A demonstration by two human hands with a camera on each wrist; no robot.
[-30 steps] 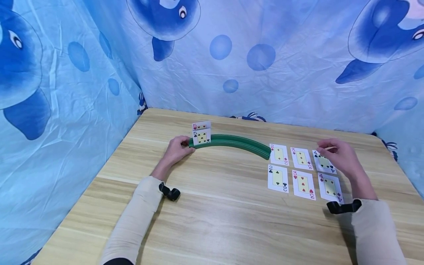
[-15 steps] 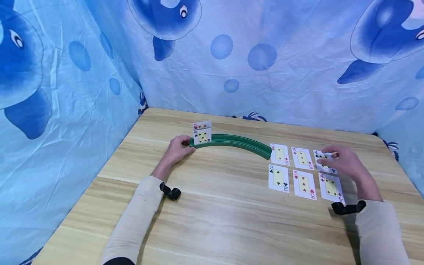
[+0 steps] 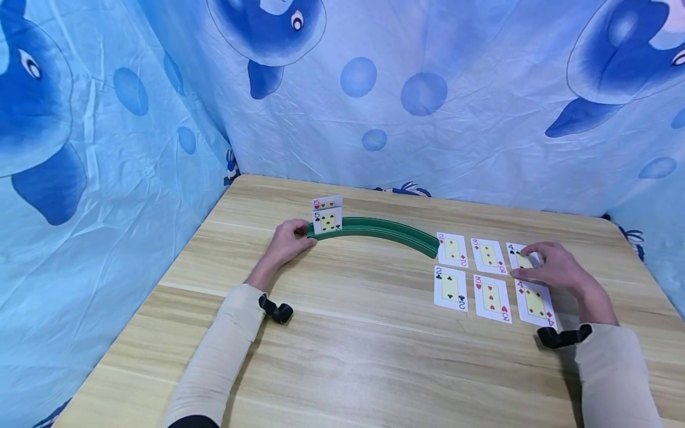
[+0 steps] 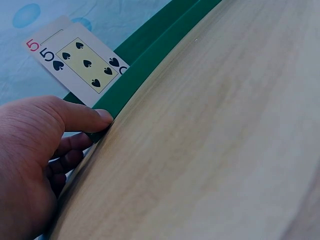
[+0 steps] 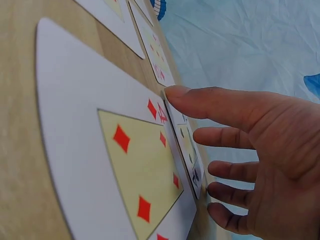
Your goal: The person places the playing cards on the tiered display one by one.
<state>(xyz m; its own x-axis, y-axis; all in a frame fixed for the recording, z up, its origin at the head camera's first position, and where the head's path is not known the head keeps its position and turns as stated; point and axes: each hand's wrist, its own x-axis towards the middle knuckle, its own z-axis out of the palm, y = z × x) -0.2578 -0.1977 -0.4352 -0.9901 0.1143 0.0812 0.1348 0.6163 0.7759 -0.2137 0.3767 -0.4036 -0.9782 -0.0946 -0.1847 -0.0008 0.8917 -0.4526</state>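
Observation:
My left hand (image 3: 283, 246) grips the left end of a curved green card holder (image 3: 386, 230), its thumb (image 4: 102, 118) pressed on the front side. A five of spades (image 3: 327, 220) stands in the holder beside that hand. Behind it, a five of hearts (image 3: 327, 203) rises higher, mostly hidden. My right hand (image 3: 563, 272) is over the four of spades (image 3: 517, 257), fingers spread from the thumb. In the right wrist view the thumb's tip is right at that card's edge, while the other fingers reach past its far side. The four of diamonds (image 5: 145, 170) lies face up just nearer.
Left of the fours, the two of diamonds (image 3: 452, 250) and three of diamonds (image 3: 489, 256) lie above the two of clubs (image 3: 449, 288) and three of hearts (image 3: 492, 298). The holder's right end nearly meets the two of diamonds. A blue patterned curtain (image 3: 374, 119) hangs behind the wooden table (image 3: 348, 356).
My right hand has shifted slightly down and right over the four of spades, and its thumb and fingers have spread apart. The left hand and the holder stay in place.

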